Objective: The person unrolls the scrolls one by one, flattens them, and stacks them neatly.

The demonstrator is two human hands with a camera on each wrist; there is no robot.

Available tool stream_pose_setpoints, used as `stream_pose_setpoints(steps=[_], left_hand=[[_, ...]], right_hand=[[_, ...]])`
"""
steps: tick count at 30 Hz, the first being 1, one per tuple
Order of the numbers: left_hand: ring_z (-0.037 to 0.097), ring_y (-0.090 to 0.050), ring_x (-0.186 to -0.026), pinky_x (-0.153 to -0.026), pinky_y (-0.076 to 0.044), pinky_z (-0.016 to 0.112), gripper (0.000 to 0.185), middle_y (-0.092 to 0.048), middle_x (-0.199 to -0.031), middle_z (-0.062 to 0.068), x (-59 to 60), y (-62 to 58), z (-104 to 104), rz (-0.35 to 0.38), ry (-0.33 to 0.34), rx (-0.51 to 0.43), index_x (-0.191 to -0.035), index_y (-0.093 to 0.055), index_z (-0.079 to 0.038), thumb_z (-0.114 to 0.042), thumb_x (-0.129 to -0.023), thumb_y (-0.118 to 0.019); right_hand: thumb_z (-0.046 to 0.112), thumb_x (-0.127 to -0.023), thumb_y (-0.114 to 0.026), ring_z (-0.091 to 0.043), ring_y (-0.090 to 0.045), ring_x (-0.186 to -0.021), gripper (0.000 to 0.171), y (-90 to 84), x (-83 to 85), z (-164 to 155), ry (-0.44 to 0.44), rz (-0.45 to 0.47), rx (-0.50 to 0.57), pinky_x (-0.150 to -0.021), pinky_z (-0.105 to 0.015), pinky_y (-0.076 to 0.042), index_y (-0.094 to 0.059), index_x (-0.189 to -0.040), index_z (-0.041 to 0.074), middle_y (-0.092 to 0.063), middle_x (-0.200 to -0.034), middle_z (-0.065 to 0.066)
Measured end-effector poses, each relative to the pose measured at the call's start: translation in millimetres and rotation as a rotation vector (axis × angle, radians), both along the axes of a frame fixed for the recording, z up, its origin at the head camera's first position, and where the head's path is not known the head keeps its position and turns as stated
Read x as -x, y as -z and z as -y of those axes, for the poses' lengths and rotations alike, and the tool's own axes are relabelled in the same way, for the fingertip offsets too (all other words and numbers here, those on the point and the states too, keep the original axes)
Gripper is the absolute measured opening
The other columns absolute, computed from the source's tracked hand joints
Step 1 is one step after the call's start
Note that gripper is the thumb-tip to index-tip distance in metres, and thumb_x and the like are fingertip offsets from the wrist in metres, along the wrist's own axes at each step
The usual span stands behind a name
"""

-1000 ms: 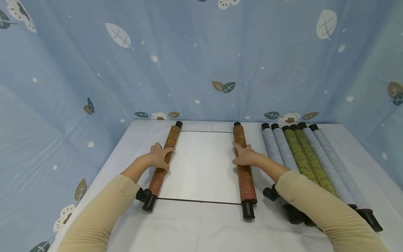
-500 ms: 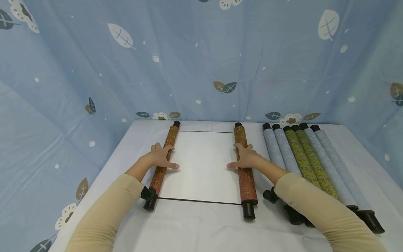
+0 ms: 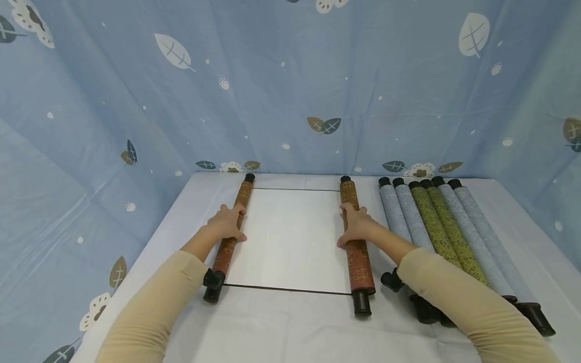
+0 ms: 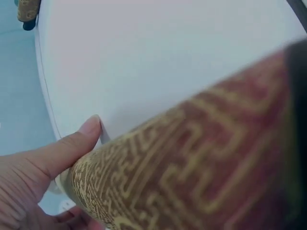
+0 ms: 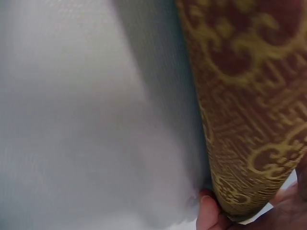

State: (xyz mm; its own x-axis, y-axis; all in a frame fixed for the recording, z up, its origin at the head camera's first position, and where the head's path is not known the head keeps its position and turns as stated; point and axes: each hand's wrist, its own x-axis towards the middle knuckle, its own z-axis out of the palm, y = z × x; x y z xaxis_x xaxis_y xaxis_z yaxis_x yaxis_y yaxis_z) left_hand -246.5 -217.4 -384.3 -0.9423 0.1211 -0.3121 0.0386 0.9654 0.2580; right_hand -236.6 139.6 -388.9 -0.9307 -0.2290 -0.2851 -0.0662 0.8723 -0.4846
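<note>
1. Table (image 3: 281,325): white sheet (image 3: 289,239) spread at its middle; uneven pulling could skew it.
2. Left roll (image 3: 226,249), right roll (image 3: 358,258): bounding the sheet; a slackened grip might let either spring inward.
3. Left hand (image 3: 226,223), right hand (image 3: 357,224): half-open, each curled round its roll.

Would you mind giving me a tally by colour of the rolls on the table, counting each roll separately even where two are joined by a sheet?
Red-brown rolls: 2
Light blue rolls: 4
Green rolls: 2
Total: 8
</note>
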Motion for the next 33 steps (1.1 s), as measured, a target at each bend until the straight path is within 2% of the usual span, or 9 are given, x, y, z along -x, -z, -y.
stream_pose_setpoints(steps=[5,12,15,19,22,28,31,33], left_hand=[[0.038,-0.057,-0.088,-0.073,-0.045,0.050,0.073,-0.034,-0.129,0.035,-0.7,-3.8,6,0.018,0.014,-0.014,-0.137,-0.038,-0.012,-0.023,-0.077,-0.079],[0.046,-0.048,-0.113,-0.080,-0.042,0.055,0.067,-0.033,-0.137,0.035,-2.1,-4.0,15,0.063,0.041,-0.007,-0.142,-0.035,-0.011,-0.015,-0.083,-0.067],[0.048,-0.045,-0.118,-0.084,-0.041,0.058,0.066,-0.029,-0.140,0.035,-2.4,-3.0,17,0.071,0.065,0.017,-0.145,-0.033,-0.011,-0.016,-0.085,-0.063],[0.051,-0.042,-0.121,-0.089,-0.038,0.064,0.074,-0.028,-0.141,0.036,-5.1,-5.2,16,0.069,0.093,0.052,-0.147,-0.030,-0.010,-0.027,-0.086,-0.068],[0.053,-0.041,-0.121,-0.091,-0.035,0.067,0.086,-0.028,-0.140,0.038,-8.3,-9.4,14,0.077,0.102,0.068,-0.147,-0.028,-0.009,-0.040,-0.081,-0.073],[0.049,-0.041,-0.123,-0.091,-0.038,0.062,0.092,-0.033,-0.138,0.035,-4.8,-12.0,6,0.117,0.110,0.126,-0.145,-0.028,-0.007,-0.059,-0.079,-0.066],[0.045,-0.043,-0.121,-0.089,-0.040,0.058,0.092,-0.039,-0.133,0.032,-1.2,-9.9,5,0.122,0.104,0.142,-0.141,-0.031,-0.008,-0.059,-0.075,-0.070],[0.043,-0.048,-0.114,-0.085,-0.043,0.055,0.092,-0.043,-0.127,0.030,0.4,-9.4,6,0.118,0.105,0.141,-0.139,-0.032,-0.008,-0.053,-0.072,-0.077]], right_hand=[[0.027,-0.066,-0.087,-0.054,-0.042,-0.112,0.106,-9.1,0.3,-3,-0.021,0.023,-0.056,-0.084,-0.057,-0.044,-0.022,-0.146,0.004,-0.028,-0.128,-0.042],[0.021,-0.068,-0.082,-0.055,-0.035,-0.120,0.102,-19.2,2.8,-9,-0.051,0.081,-0.139,-0.090,-0.059,-0.040,-0.021,-0.147,0.001,-0.028,-0.132,-0.043],[0.020,-0.069,-0.080,-0.055,-0.033,-0.123,0.103,-19.7,4.5,-11,-0.065,0.110,-0.154,-0.093,-0.059,-0.038,-0.018,-0.149,0.000,-0.028,-0.135,-0.043],[0.024,-0.072,-0.079,-0.056,-0.032,-0.124,0.103,-18.0,5.7,-13,-0.078,0.111,-0.167,-0.095,-0.060,-0.037,-0.017,-0.149,-0.001,-0.026,-0.136,-0.043],[0.034,-0.073,-0.079,-0.057,-0.036,-0.121,0.102,-15.2,5.0,-14,-0.093,0.074,-0.183,-0.091,-0.061,-0.039,-0.020,-0.149,0.000,-0.027,-0.134,-0.045],[0.050,-0.070,-0.079,-0.048,-0.052,-0.101,0.104,-10.1,3.7,-14,-0.057,-0.016,-0.197,-0.072,-0.052,-0.049,-0.024,-0.146,0.003,-0.035,-0.126,-0.043],[0.053,-0.069,-0.079,-0.044,-0.055,-0.093,0.105,-10.3,4.6,-13,-0.026,-0.022,-0.213,-0.067,-0.048,-0.049,-0.024,-0.144,0.005,-0.039,-0.123,-0.041],[0.054,-0.067,-0.080,-0.042,-0.056,-0.090,0.107,-10.8,5.4,-12,-0.015,-0.021,-0.228,-0.065,-0.047,-0.048,-0.023,-0.144,0.006,-0.041,-0.122,-0.039]])
